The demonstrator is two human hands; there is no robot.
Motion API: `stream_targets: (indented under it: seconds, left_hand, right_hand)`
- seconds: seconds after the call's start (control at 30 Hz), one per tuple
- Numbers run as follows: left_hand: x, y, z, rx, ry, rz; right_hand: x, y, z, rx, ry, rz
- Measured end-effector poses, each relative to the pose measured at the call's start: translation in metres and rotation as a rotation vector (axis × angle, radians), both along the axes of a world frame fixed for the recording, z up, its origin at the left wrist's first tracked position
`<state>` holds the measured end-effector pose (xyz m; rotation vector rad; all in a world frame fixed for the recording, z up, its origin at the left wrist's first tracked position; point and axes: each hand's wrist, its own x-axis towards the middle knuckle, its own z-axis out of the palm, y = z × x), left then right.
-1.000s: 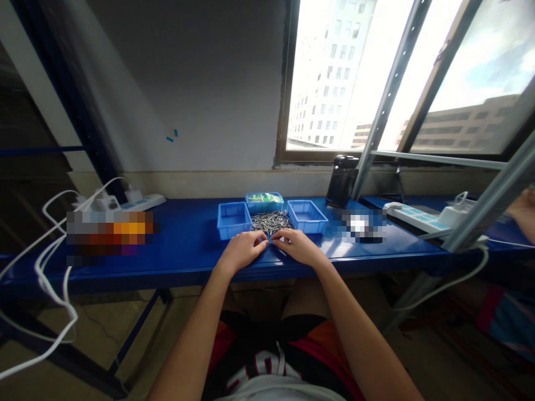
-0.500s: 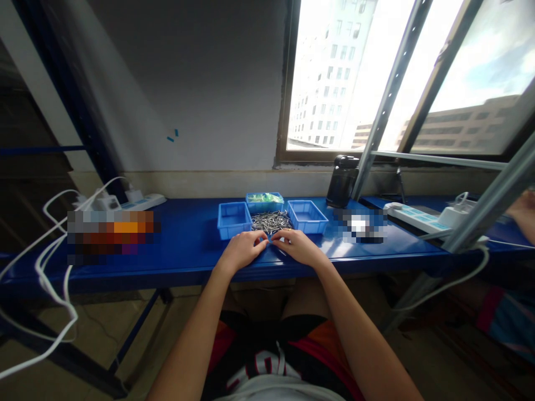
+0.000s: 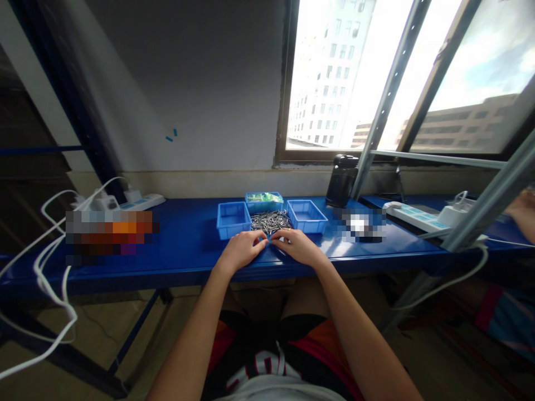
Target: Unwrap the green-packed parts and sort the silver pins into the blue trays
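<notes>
A pile of small silvery metal pieces, screw-like, lies on the blue table just beyond my fingers. My left hand and my right hand rest at the near side of the pile, fingertips almost meeting. Both hands have their fingers bent and pinched together; whatever is between them is too small to make out. Left of the pile sits a blue plastic bin, and a second blue bin sits right of it. Behind the pile, a third blue bin holds green and clear plastic packaging.
White cables and a power strip are at the left, near a blurred-out orange item. To the right stand a black container, a metal post and another power strip. Another person's arm shows at the far right.
Both hands stay almost in place with fingers pinched at the pile's near edge. The view has shifted very slightly; the bins and pile look the same.
</notes>
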<state>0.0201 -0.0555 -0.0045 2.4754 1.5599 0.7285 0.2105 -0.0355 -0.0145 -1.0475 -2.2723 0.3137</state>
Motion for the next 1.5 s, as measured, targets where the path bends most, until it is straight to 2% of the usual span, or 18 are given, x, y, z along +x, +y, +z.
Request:
stream_targets:
  seconds: [1.5]
  left_hand:
    - [0.0005,-0.0017,0.0025,-0.013,-0.023,0.003]
  right_hand:
    - [0.0008,-0.0014,0.0012,-0.013,0.010,-0.005]
